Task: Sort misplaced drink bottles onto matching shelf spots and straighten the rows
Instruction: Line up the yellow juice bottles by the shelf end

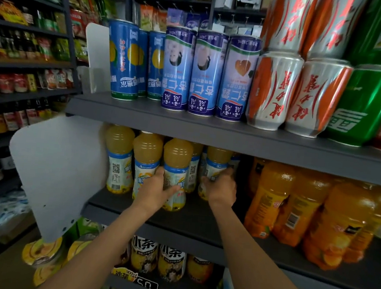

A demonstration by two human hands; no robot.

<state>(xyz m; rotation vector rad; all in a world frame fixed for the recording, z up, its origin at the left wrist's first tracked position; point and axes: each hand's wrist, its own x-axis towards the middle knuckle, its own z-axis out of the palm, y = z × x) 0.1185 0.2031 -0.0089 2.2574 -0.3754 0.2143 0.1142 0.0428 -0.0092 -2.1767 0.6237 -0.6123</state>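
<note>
I'm gripping a yellow bottle (175, 177) with my left hand (155, 187), frame centre, middle shelf (178, 215). Right hand (221, 189) is gripping the next bottle (213, 170). Orange bottles (270, 198) are sitting at right.

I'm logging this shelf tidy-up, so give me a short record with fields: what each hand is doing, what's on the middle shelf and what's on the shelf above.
left hand: left hand has its grip around a pale yellow plastic juice bottle with a blue-and-white label
right hand: right hand holds a neighbouring matching bottle
middle shelf: grey metal shelf; pale yellow bottles left, orange plastic juice bottles right
upper shelf: tall blue cans, silver-and-orange cans, a green can
</note>
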